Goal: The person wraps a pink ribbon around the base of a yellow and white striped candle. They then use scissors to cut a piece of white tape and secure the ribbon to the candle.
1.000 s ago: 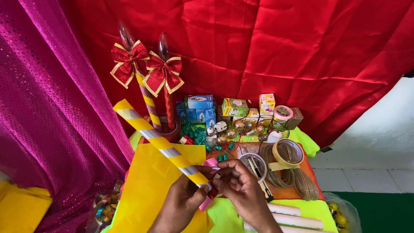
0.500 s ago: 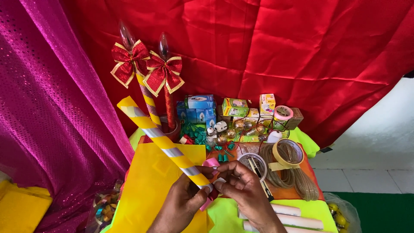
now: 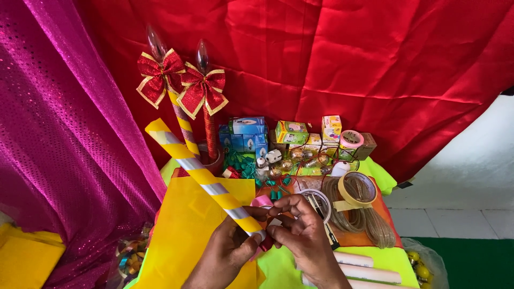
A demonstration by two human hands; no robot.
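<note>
Head view. I saw the left hand (image 3: 227,251) wrapped around the lower end of a yellow-and-silver striped tube (image 3: 203,179), fingers curled shut on it, thumb pressed near its bottom end. The tube slanted up and to the left from the hands, over a sheet of yellow paper (image 3: 190,235) lying on the table. The right hand (image 3: 302,235) met the tube's lower end from the other side; its fingers were bent and pressed together at the tip, pinching something small there that I could not identify. A pink piece (image 3: 262,201) showed just above the hands.

Behind the hands stood two decorated candle-shaped lamps with red bows (image 3: 182,85), upright against a red satin backdrop (image 3: 348,64). Small cardboard boxes (image 3: 249,131) were lined up along the back of the table, with loose bulbs (image 3: 297,155) in front of them. A roll of tape (image 3: 358,190) rested on a coil of clear wire (image 3: 369,219), right of the hands. Magenta sequinned cloth (image 3: 59,139) hung on the left.
</note>
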